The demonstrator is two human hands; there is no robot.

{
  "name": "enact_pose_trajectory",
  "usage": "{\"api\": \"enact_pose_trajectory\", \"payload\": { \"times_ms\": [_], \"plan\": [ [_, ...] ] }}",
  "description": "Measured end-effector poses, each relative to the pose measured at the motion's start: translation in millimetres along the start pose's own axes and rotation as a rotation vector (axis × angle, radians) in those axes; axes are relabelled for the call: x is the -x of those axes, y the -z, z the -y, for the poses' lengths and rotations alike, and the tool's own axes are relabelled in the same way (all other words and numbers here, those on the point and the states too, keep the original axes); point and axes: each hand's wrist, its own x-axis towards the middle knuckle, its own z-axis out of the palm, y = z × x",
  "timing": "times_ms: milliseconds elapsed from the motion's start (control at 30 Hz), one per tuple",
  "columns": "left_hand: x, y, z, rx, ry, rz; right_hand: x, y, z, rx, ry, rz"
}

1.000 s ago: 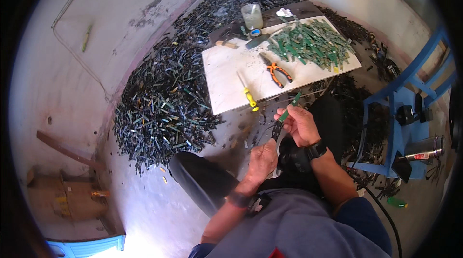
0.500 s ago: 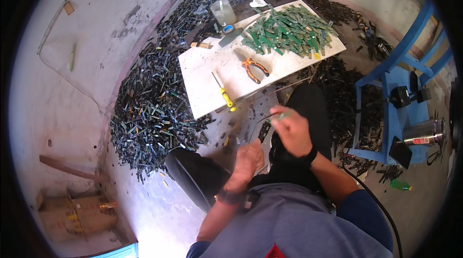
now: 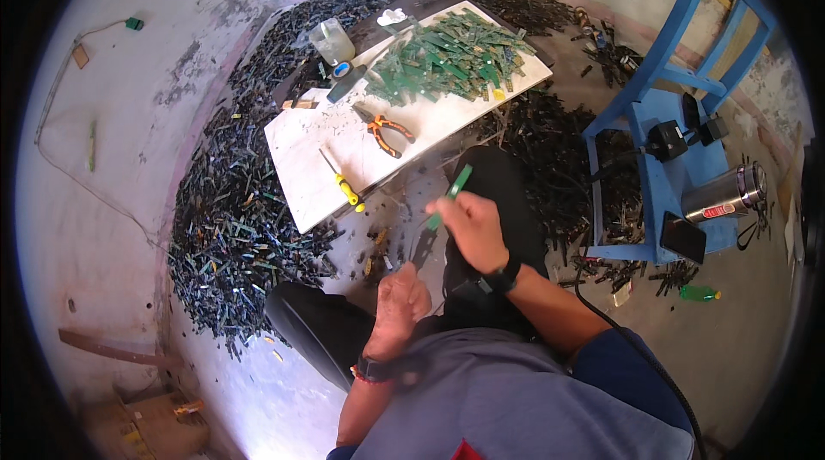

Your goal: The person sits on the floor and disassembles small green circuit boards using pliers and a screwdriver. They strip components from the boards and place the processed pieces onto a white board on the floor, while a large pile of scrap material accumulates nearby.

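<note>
My right hand (image 3: 475, 232) pinches a narrow green circuit board strip (image 3: 461, 179) between thumb and fingers, its far end pointing up and away. Just below and to the left, my left hand (image 3: 402, 298) is closed around the lower end of a dark flat strip (image 3: 424, 247), whose kind I cannot make out. Both hands are over my lap. Beyond them, on a white board (image 3: 301, 176), lie orange-and-black pliers (image 3: 384, 131), a yellow-handled screwdriver (image 3: 345, 189) and a heap of green circuit board strips (image 3: 455, 56).
A large pile of dark strips (image 3: 249, 219) covers the floor at left; more (image 3: 559, 159) lie at right. A blue chair (image 3: 632, 138) holds a steel flask (image 3: 722, 193) and a phone (image 3: 683, 237). A cloudy jar (image 3: 332, 43) stands behind the board. A cable (image 3: 632, 322) runs past my right arm.
The view has turned, so the scene sits further left. My right hand now holds the green strip up in plain sight; before, it was blurred beside the dark strip's end.
</note>
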Motion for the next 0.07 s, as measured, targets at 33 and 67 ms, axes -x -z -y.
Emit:
{"api": "enact_pose_trajectory", "payload": {
  "times_ms": [33, 67],
  "plan": [
    [0.4, 5.5, 2.1, 0.044, 0.035, -0.003, 8.8, 0.9, 7.5, 0.335, 0.211, 0.036],
    [-0.9, 9.6, 3.9, 0.095, 0.028, 0.013, 11.3, -2.4, -2.1, 0.496, 0.731, 0.041]
  ]
}}
